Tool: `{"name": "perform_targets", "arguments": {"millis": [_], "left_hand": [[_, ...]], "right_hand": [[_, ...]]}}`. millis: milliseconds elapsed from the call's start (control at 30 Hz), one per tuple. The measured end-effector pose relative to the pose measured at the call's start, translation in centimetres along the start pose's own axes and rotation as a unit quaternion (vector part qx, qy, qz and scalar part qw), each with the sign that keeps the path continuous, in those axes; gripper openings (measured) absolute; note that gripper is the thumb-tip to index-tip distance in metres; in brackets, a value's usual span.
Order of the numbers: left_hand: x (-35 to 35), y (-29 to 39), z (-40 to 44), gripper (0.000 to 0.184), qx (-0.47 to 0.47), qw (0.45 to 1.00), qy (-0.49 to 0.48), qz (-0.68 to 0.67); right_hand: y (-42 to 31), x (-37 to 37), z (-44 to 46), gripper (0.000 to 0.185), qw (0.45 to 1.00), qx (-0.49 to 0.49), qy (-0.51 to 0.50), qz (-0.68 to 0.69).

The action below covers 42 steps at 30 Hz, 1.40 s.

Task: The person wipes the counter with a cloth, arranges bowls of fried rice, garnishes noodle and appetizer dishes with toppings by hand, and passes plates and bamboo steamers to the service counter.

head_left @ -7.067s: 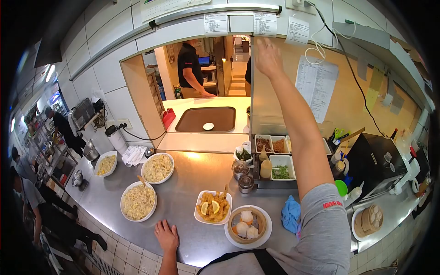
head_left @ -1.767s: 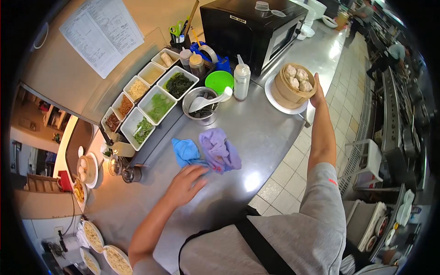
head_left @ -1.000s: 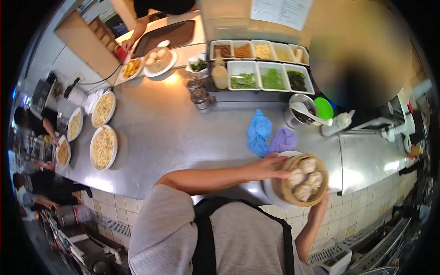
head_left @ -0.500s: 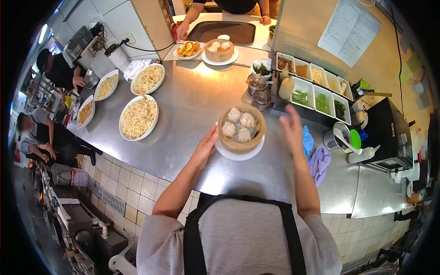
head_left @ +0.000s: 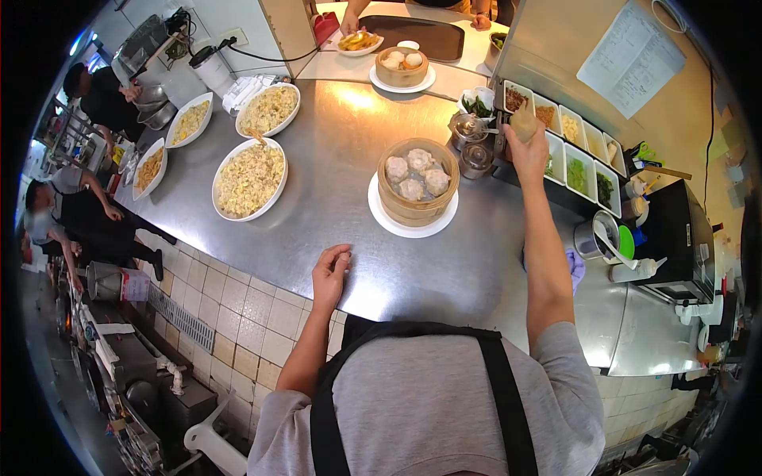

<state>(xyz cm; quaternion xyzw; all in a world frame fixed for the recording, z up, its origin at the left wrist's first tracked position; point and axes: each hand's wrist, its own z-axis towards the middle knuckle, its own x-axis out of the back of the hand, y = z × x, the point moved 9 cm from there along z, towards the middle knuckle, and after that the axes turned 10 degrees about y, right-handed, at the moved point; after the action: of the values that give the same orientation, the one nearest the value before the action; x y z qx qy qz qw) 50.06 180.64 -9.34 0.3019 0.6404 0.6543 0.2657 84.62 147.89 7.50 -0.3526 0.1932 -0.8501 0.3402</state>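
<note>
A bamboo steamer with several dumplings sits on a white plate on the steel counter. My right hand is wrapped round a squeeze bottle beside the topping containers. Near the counter's front edge, left of the steamer, my left hand is held with its fingers curled together; nothing shows in it. Two glass jars stand between the steamer and my right hand.
Large bowls of fried rice stand at the left. Behind, on the pass, are a second steamer, a brown tray and a person's hand at a plate of fried food. Other people work at far left.
My left hand has let go of the plate and moved towards the front edge. My right hand has reached forward and taken hold of the squeeze bottle. The fried food has shifted back with the person's hand.
</note>
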Motion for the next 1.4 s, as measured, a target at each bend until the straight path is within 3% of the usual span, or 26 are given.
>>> {"name": "perform_targets", "arguments": {"millis": [67, 167, 300, 333, 433, 500, 600, 700, 800, 867, 1000, 1100, 1333, 1400], "left_hand": [[0.0, -0.1, 0.1, 0.018, 0.008, 1.0, 0.006, 0.0], [-0.2, 0.2, 0.6, 0.017, 0.026, 0.999, 0.01, -0.018], [-0.4, 0.2, 1.4, 0.019, 0.077, 0.997, 0.008, 0.002], [-0.5, 0.4, 1.7, 0.02, 0.1, 0.995, 0.008, 0.017], [-2.8, 3.3, 4.1, 0.024, 0.03, 0.996, -0.027, 0.079], [-5.6, 8.1, 5.1, 0.028, -0.007, 0.996, -0.044, 0.079], [-7.9, 9.8, 7.7, 0.033, -0.127, 0.99, -0.011, 0.066], [-10.1, 11.1, 8.2, 0.037, -0.029, 0.991, -0.047, 0.124], [-12.9, 10.2, 8.9, 0.038, 0.051, 0.975, -0.158, 0.147], [-13.6, 10.4, 9.6, 0.036, 0.035, 0.972, -0.171, 0.16], [-13.4, 11.1, 10.5, 0.034, -0.004, 0.974, -0.163, 0.158], [-11.1, 12.3, 10.6, 0.033, 0.052, 0.987, -0.137, 0.068], [1.2, 12.6, 11.7, 0.032, 0.029, 0.994, -0.029, 0.1], [4.2, 11.3, 11.4, 0.033, 0.053, 0.992, -0.006, 0.112]], "right_hand": [[-7.4, 1.9, 0.4, 0.048, 0.992, 0.086, -0.064, 0.065], [-13.0, 0.6, -1.6, 0.041, 0.94, 0.219, -0.23, -0.122], [-17.8, 0.2, -5.1, 0.041, 0.847, 0.304, -0.352, -0.258], [-18.3, -0.6, -6.0, 0.04, 0.837, 0.323, -0.357, -0.261], [-20.6, -1.4, -7.8, 0.036, 0.816, 0.357, -0.365, -0.27], [-19.5, -1.8, -7.2, 0.028, 0.827, 0.332, -0.335, -0.306], [-17.5, -0.3, -6.7, 0.025, 0.835, 0.275, -0.357, -0.316], [-17.6, 2.2, -8.1, 0.028, 0.828, 0.28, -0.393, -0.286], [-17.9, 3.1, -9.1, 0.038, 0.838, 0.276, -0.396, -0.256], [-16.8, 2.7, -8.8, 0.05, 0.858, 0.239, -0.392, -0.23], [-14.4, 4.0, -6.6, 0.063, 0.911, 0.055, -0.377, -0.159], [-13.5, 4.6, -5.6, 0.055, 0.943, 0.028, -0.318, -0.098], [-13.6, 1.3, -10.5, 0.047, 0.834, 0.202, -0.426, -0.286], [-14.9, 0.2, -11.8, 0.038, 0.823, 0.225, -0.446, -0.269]]}}
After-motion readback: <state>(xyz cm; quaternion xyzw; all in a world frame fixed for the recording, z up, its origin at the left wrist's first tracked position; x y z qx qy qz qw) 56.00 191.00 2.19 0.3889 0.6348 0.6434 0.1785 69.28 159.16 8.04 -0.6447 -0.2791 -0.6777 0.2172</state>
